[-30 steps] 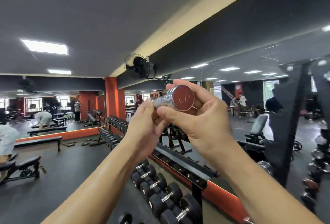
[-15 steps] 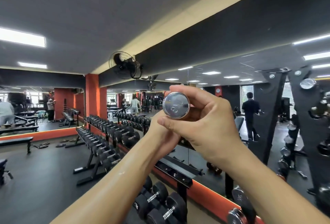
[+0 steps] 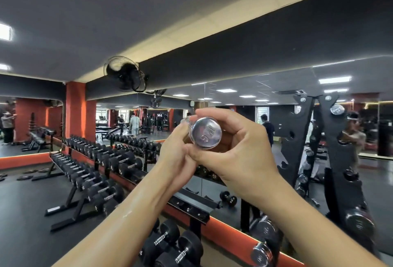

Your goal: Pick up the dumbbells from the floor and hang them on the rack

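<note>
Both hands hold a small chrome dumbbell (image 3: 205, 133) up at head height: the right hand (image 3: 238, 151) curls round its near end, the left hand (image 3: 177, 154) grips behind. The vertical rack (image 3: 338, 160) stands well apart to the right; a loosened grip on smooth chrome could drop the weight.

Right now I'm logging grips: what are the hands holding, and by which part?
A chrome dumbbell. The right hand wraps its near head; the left hand grips farther along, spot hidden.

Mirrored wall (image 3: 276, 88), orange pillar (image 3: 75, 107), fan (image 3: 125, 74).
</note>
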The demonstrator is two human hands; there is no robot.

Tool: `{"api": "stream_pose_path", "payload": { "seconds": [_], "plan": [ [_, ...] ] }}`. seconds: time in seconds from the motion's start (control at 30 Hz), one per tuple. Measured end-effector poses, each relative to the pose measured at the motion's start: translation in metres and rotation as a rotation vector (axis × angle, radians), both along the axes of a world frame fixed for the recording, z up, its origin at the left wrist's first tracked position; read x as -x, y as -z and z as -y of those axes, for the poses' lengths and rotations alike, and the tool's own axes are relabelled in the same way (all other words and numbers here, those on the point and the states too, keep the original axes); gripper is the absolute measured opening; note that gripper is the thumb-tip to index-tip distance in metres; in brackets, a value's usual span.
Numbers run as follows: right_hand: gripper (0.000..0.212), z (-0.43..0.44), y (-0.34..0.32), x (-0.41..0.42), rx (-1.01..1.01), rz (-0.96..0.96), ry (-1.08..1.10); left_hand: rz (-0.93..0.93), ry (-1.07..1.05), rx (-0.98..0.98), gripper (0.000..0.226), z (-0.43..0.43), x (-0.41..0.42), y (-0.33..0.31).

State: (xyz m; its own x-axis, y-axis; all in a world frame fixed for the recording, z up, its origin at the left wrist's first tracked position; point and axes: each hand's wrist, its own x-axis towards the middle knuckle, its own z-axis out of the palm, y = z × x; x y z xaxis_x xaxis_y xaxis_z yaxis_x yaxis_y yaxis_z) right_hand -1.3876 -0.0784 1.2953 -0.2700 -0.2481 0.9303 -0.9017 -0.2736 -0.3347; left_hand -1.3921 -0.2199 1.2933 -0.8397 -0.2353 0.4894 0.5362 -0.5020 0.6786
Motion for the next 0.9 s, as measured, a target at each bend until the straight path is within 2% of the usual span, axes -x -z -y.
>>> {"api": "stream_pose_path", "payload": {
  "seconds": [0.1,0.2,0.33,0.43,0.57,0.7,0.77,0.9],
  "plan": [
    [0.051,-0.009,0.0,0.003,0.023,0.01,0.109,0.011,-0.044,-0.056,0.039,0.013,0.003,0.001],
    [0.043,-0.024,-0.001,0.013,0.05,0.084,0.201,0.002,-0.049,-0.098,0.034,0.02,0.005,0.001],
    [0.041,-0.046,0.001,0.024,0.108,0.17,0.257,-0.04,-0.069,-0.022,0.06,0.006,0.014,0.001],
    [0.045,-0.068,0.003,0.032,0.138,0.193,0.376,-0.09,-0.09,0.01,0.065,-0.018,0.022,0.002],
    [0.044,-0.104,0.004,0.054,0.182,0.244,0.514,-0.149,-0.069,0.1,0.089,-0.054,0.035,-0.003],
    [0.047,-0.144,0.004,0.082,0.181,0.33,0.625,-0.229,-0.054,0.248,0.07,-0.09,0.058,-0.011],
    [0.049,-0.162,0.003,0.095,0.189,0.347,0.653,-0.251,-0.046,0.271,0.053,-0.107,0.075,-0.013],
    [0.048,-0.19,-0.003,0.123,0.217,0.352,0.692,-0.256,-0.066,0.339,0.036,-0.134,0.12,-0.018]
  ]
}}
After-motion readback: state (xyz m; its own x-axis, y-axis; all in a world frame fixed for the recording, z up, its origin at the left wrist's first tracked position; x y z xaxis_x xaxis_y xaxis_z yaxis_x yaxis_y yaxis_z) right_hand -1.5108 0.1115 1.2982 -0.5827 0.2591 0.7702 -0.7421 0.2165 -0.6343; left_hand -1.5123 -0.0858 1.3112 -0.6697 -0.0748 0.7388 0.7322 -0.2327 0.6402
